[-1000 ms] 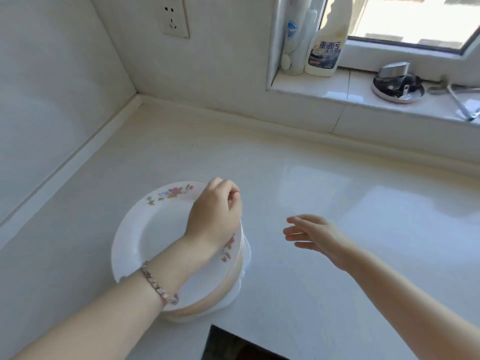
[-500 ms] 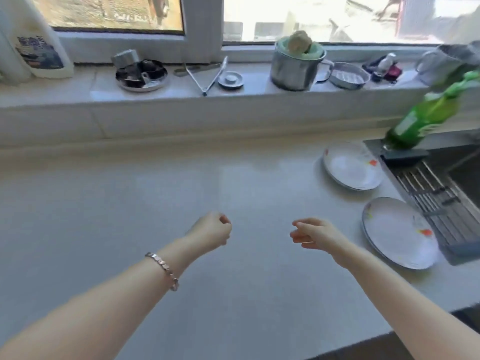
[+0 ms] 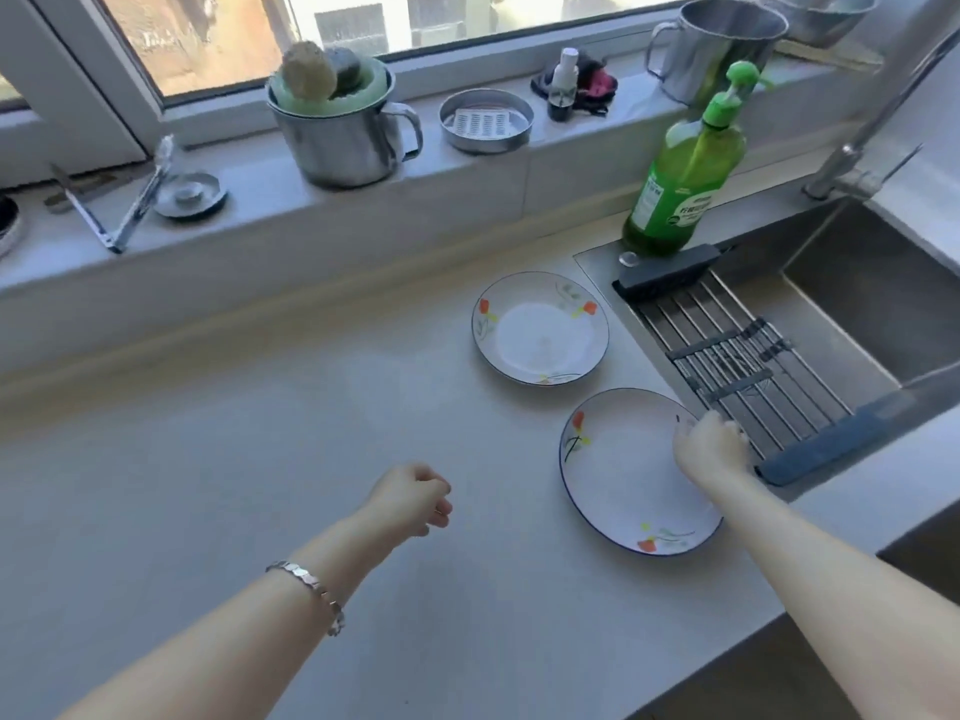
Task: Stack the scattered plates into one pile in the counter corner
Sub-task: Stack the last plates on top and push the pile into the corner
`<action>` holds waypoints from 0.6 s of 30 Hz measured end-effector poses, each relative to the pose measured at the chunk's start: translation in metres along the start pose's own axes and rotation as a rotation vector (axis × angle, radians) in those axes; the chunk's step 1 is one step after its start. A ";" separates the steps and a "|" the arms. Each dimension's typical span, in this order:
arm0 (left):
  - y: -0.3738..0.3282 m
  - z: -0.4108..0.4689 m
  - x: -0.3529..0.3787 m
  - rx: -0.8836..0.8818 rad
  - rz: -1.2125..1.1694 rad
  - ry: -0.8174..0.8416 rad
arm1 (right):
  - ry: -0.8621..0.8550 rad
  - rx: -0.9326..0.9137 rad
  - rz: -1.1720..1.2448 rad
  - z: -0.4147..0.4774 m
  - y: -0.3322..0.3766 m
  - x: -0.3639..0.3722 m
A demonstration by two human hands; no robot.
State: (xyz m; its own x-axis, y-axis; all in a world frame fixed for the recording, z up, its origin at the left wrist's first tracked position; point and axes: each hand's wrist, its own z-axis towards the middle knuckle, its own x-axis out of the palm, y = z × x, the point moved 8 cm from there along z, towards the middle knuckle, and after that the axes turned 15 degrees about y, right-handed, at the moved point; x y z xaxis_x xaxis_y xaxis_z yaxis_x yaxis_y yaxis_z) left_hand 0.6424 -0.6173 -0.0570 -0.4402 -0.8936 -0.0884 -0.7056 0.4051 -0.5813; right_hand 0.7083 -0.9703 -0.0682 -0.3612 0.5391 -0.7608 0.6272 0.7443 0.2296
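Neither yet stacked, the nearer round white flower-painted ceramic plate and its farther twin lie apart on the pale grey counter beside the steel sink, right hand curling round the nearer rim, left hand loosely curled, empty

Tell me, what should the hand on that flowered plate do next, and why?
Probably grip and lift the near white blue-rimmed flowered plate: the right hand is on its right rim beside the metal drain rack, the plate lies flat on the grey counter, and the left hand is loosely curled, holding nothing.
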 end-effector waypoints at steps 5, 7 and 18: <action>-0.030 0.022 0.007 -0.050 -0.062 -0.006 | 0.098 -0.036 0.128 0.024 -0.009 0.004; -0.044 0.039 0.007 -0.066 -0.137 -0.013 | 0.090 -0.080 0.161 0.029 -0.013 0.002; -0.111 0.152 0.012 0.007 -0.562 -0.073 | 0.082 -0.210 0.347 0.025 -0.021 -0.003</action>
State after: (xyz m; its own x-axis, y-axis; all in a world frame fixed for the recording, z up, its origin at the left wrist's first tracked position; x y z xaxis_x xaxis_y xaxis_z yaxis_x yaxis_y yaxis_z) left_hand 0.7998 -0.7028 -0.1159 0.0420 -0.9827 0.1805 -0.8167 -0.1379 -0.5604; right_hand 0.7129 -0.9975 -0.0860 -0.2121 0.7955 -0.5677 0.5699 0.5726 0.5894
